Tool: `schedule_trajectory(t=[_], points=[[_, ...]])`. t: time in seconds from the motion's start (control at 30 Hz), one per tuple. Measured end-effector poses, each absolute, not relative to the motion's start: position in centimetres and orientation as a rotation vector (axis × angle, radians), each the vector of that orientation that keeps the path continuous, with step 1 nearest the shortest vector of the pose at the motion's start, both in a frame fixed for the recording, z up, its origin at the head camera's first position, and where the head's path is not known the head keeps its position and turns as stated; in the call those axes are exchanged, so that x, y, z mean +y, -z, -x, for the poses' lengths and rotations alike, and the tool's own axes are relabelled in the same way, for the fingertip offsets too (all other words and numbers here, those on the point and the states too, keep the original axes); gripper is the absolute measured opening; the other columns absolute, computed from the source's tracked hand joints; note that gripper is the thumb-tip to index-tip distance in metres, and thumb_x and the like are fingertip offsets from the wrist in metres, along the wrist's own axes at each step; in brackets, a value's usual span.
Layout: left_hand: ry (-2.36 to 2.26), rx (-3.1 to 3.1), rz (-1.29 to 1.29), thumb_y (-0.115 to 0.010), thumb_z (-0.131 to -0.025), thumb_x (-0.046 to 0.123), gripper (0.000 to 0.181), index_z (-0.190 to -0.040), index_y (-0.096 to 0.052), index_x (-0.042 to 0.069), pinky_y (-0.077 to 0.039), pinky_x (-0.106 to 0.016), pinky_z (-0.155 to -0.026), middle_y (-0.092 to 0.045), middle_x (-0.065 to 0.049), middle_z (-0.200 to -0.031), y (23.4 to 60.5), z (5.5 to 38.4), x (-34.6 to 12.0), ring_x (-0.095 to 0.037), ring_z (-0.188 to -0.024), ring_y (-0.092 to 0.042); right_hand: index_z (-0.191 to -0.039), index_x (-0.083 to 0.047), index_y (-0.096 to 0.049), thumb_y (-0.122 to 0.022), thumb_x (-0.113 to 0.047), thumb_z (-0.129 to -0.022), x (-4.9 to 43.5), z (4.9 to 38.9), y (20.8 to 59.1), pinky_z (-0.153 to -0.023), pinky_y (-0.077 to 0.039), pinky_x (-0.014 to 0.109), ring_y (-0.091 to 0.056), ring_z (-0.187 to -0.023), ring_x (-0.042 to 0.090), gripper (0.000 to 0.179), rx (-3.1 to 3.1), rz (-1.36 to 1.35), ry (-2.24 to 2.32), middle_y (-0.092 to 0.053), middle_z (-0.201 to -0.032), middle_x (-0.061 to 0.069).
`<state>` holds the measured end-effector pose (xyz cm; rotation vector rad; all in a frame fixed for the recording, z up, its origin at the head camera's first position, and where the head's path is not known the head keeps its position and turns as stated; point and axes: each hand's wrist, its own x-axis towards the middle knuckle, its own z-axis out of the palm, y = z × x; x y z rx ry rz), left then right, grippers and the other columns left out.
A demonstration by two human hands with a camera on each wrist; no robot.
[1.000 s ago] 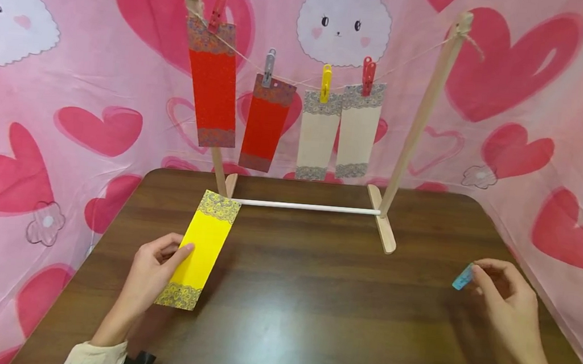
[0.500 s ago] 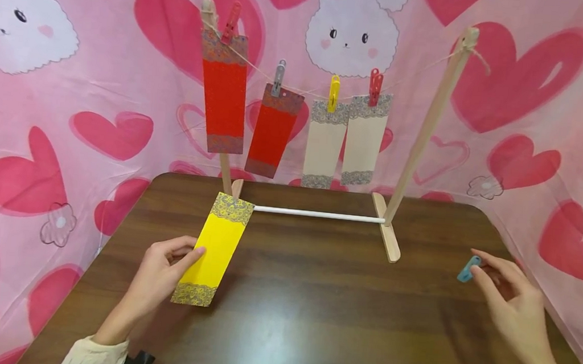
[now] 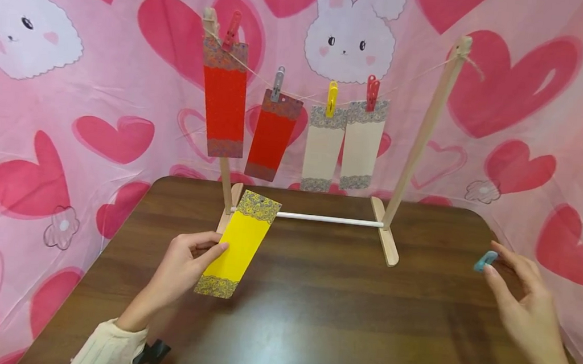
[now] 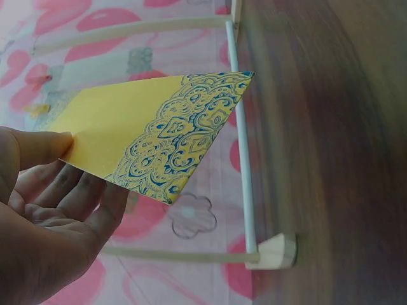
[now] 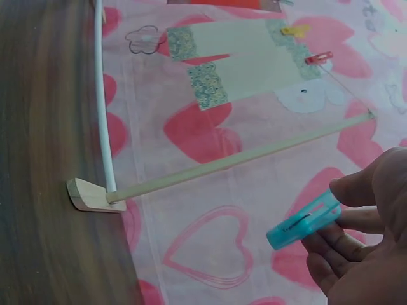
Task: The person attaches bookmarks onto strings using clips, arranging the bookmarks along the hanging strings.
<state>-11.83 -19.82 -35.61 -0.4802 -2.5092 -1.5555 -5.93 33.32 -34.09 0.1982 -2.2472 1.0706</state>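
Observation:
My left hand (image 3: 184,265) pinches a yellow card (image 3: 242,241) by its left edge, thumb in front and fingers behind. Lacy dark patterns band both ends of the card, which tilts to the right above the table; the left wrist view shows one patterned end (image 4: 184,136) close up. Off to the right, my right hand (image 3: 531,304) holds a small blue clothespin (image 3: 486,261) between thumb and fingers. In the right wrist view the clothespin (image 5: 305,219) points away from the hand, its handle end at the thumb.
A wooden stand with a right post (image 3: 423,135) and a white crossbar (image 3: 329,220) stands at the table's back. From its string hang two red cards (image 3: 224,105) and two white cards (image 3: 323,150), pinned by red, grey and yellow clothespins (image 3: 331,99). Behind is a pink heart-patterned cloth (image 3: 115,139).
My left hand has carried the yellow card to the right and slightly up. My right hand has moved a little right and up, turning the clothespin in its fingers. The head view has shifted slightly.

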Motion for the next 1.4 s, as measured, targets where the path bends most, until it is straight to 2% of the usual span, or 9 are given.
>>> schedule_trajectory(t=[0.2, 0.47, 0.6, 0.73, 0.9, 1.07, 1.13, 1.33, 1.4], points=[[1.521, -2.532, 0.549, -0.071, -0.093, 0.018, 0.015, -0.105, -0.076, 0.010, -0.058, -0.026, -0.070, -0.074, -0.002, -0.092, 34.6, 12.4, -18.1, -0.013, -0.073, -0.067, -0.126, 0.008, -0.063, -0.063, 0.021, -0.083, 33.2, 5.8, 33.0, -0.094, -0.037, 0.008, -0.053, -0.109, 0.005, 0.045, -2.225, -0.329, -1.032, -0.060, -0.115, -0.004], [1.502, -2.540, 0.605, -0.072, -0.093, 0.021, 0.013, -0.102, -0.077, 0.013, -0.056, -0.027, -0.065, -0.072, 0.000, -0.089, 33.9, 13.3, -16.3, -0.015, -0.069, -0.063, -0.135, 0.000, -0.058, -0.062, 0.013, -0.090, 32.0, 6.2, 29.9, -0.098, -0.037, 0.006, -0.052, -0.112, 0.004, 0.048, -2.314, -0.433, -0.947, -0.053, -0.118, -0.001], [1.507, -2.540, 0.634, -0.073, -0.092, 0.021, 0.016, -0.105, -0.076, 0.013, -0.057, -0.028, -0.067, -0.073, 0.000, -0.093, 33.5, 13.8, -15.2, -0.015, -0.071, -0.064, -0.138, -0.002, -0.056, -0.062, 0.013, -0.089, 31.3, 6.8, 28.8, -0.096, -0.039, 0.006, -0.056, -0.108, 0.002, 0.052, -2.285, -0.477, -0.908, -0.056, -0.112, -0.001], [1.532, -2.521, 0.667, -0.074, -0.091, 0.018, 0.016, -0.106, -0.076, 0.012, -0.059, -0.028, -0.069, -0.073, -0.001, -0.095, 33.2, 14.4, -14.1, -0.014, -0.072, -0.066, -0.134, 0.001, -0.059, -0.066, 0.016, -0.085, 30.8, 7.2, 27.7, -0.096, -0.040, 0.007, -0.057, -0.106, 0.001, 0.052, -2.244, -0.497, -0.869, -0.058, -0.112, -0.003], [1.542, -2.466, 0.734, -0.073, -0.091, 0.015, 0.014, -0.105, -0.076, 0.011, -0.059, -0.029, -0.070, -0.074, -0.001, -0.094, 32.8, 15.5, -12.3, -0.013, -0.071, -0.067, -0.125, 0.008, -0.062, -0.065, 0.002, -0.093, 30.3, 7.5, 26.2, -0.100, -0.039, 0.011, -0.055, -0.111, 0.000, 0.033, -2.184, -0.530, -0.808, -0.059, -0.113, -0.004], [1.522, -2.450, 0.766, -0.073, -0.092, 0.017, 0.012, -0.103, -0.076, 0.012, -0.058, -0.029, -0.069, -0.072, 0.001, -0.089, 32.3, 16.3, -11.0, -0.013, -0.069, -0.065, -0.123, 0.010, -0.061, -0.061, -0.011, -0.099, 29.6, 7.7, 24.6, -0.102, -0.037, 0.013, -0.053, -0.113, 0.001, 0.032, -2.172, -0.588, -0.762, -0.058, -0.115, -0.004], [1.515, -2.447, 0.783, -0.073, -0.092, 0.017, 0.013, -0.104, -0.076, 0.011, -0.058, -0.029, -0.071, -0.072, 0.001, -0.090, 32.0, 16.6, -10.6, -0.013, -0.071, -0.065, -0.124, 0.010, -0.060, -0.060, -0.012, -0.099, 29.4, 7.8, 24.1, -0.102, -0.037, 0.014, -0.053, -0.113, 0.002, 0.033, -2.174, -0.606, -0.756, -0.059, -0.115, 0.000], [1.511, -2.413, 0.843, -0.073, -0.092, 0.016, 0.012, -0.102, -0.075, 0.009, -0.059, -0.028, -0.072, -0.072, 0.000, -0.091, 31.2, 17.5, -9.1, -0.012, -0.072, -0.067, -0.123, 0.010, -0.060, -0.060, -0.015, -0.099, 29.0, 8.3, 22.4, -0.101, -0.038, 0.014, -0.053, -0.112, 0.001, 0.034, -2.163, -0.651, -0.700, -0.060, -0.112, 0.020], [1.530, -2.399, 0.860, -0.072, -0.092, 0.016, 0.013, -0.102, -0.075, 0.008, -0.059, -0.029, -0.071, -0.072, -0.001, -0.092, 31.0, 17.9, -8.6, -0.013, -0.072, -0.067, -0.122, 0.011, -0.060, -0.059, -0.016, -0.100, 28.8, 8.6, 21.7, -0.101, -0.038, 0.014, -0.053, -0.111, 0.001, 0.035, -2.148, -0.674, -0.680, -0.060, -0.111, 0.021]])
